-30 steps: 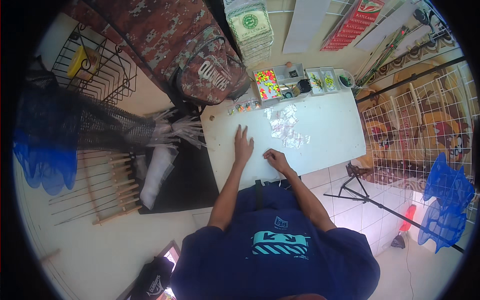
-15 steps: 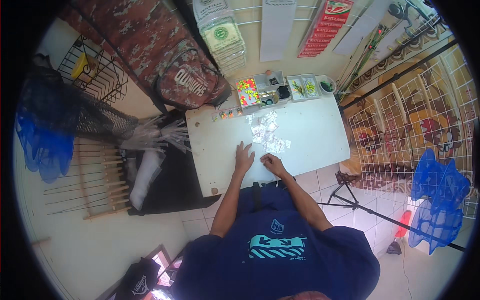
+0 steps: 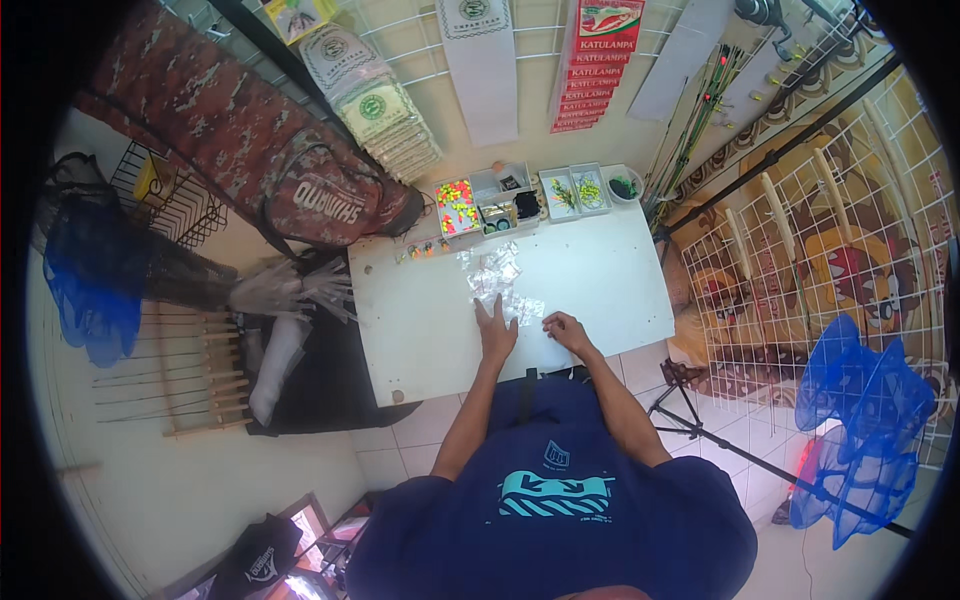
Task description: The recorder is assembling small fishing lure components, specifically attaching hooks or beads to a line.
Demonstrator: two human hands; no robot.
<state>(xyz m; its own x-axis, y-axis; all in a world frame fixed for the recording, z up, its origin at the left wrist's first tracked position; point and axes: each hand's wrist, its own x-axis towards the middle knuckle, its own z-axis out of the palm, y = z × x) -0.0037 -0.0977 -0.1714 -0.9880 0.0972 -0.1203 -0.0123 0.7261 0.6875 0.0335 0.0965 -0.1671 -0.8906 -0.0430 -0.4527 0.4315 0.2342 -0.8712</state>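
A loose heap of small clear plastic packets (image 3: 492,270) lies on the white tabletop (image 3: 425,330). My left hand (image 3: 496,335) reaches to the near edge of this heap, its fingers spread and its fingertips at the packets. A little to the right, my right hand (image 3: 568,332) is over the table near its front edge, with the fingers curled in and the thumb and forefinger close together. Whatever may be between those fingertips is too small to make out.
Along the table's back stand a tray of red and yellow beads (image 3: 458,208), a grey divided box (image 3: 500,182), a white two-part box (image 3: 574,190) and a round tub (image 3: 625,186). A camouflage bag (image 3: 320,195) leans at the back left. A tripod (image 3: 690,425) stands to the right.
The view has shifted, so the table sits farther left. My left hand has moved right and forward to the packets. My right hand has moved right, away from them.
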